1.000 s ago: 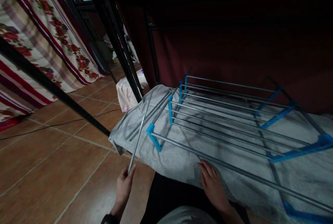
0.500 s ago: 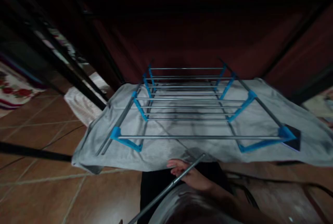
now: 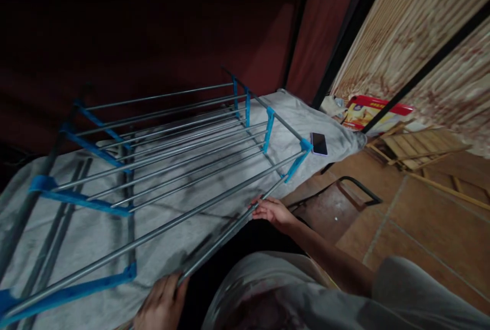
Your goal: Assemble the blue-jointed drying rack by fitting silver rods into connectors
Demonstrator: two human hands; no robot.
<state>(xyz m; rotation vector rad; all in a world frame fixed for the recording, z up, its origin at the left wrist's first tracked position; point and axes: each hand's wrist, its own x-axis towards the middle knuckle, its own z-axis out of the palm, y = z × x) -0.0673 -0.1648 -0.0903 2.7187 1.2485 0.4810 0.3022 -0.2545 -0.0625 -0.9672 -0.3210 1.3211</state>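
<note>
My left hand (image 3: 163,302) is wrapped round the lower end of a thin metal rod (image 3: 218,244) at the bottom of the view. Farther along, my right hand (image 3: 272,212) grips the same rod between thumb and fingers. The rod's far end meets the lower end of a blue plastic corner bracket (image 3: 297,162), though I cannot tell whether it is seated inside. That bracket belongs to a drying rack of grey metal bars with blue joints (image 3: 269,133), lying in front of me on a grey cloth (image 3: 296,115).
Two loose grey tubes (image 3: 57,238) lie on the cloth under the rack's left side. A phone (image 3: 319,144) rests right of the rack. A folded wooden chair (image 3: 419,148), a red and yellow box (image 3: 377,113) and a black-framed item (image 3: 354,187) are on the right.
The view has swung to the right. The rod, earlier tilted up near my lap with my right hand open beside it, now reaches the rack's right front bracket, held by both hands.
</note>
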